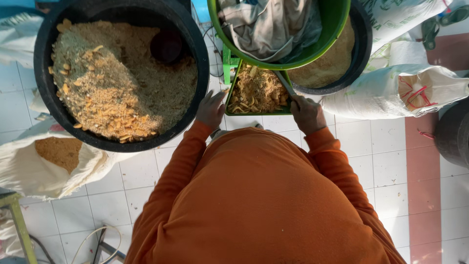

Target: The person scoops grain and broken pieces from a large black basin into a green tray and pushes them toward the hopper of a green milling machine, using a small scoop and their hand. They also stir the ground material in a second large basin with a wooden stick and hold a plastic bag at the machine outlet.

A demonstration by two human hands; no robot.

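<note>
Hands (pixel 259 111), two, grip one green tray (pixel 229 98); two black tubs (pixel 44 63), seemingly.

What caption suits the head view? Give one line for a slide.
Left hand grips green tray of yellowish snack pieces; right hand holds a metal scoop beside big black tub.

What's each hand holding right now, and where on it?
Right hand grips a metal scoop's handle end. Left hand holds the green tray's left edge.

A tray (pixel 229 100) of feed sits on the floor (pixel 391 161) between two tubs. The larger tub (pixel 44 98) lies left, the smaller tub (pixel 359 54) right, under a basin (pixel 337 19)
</note>
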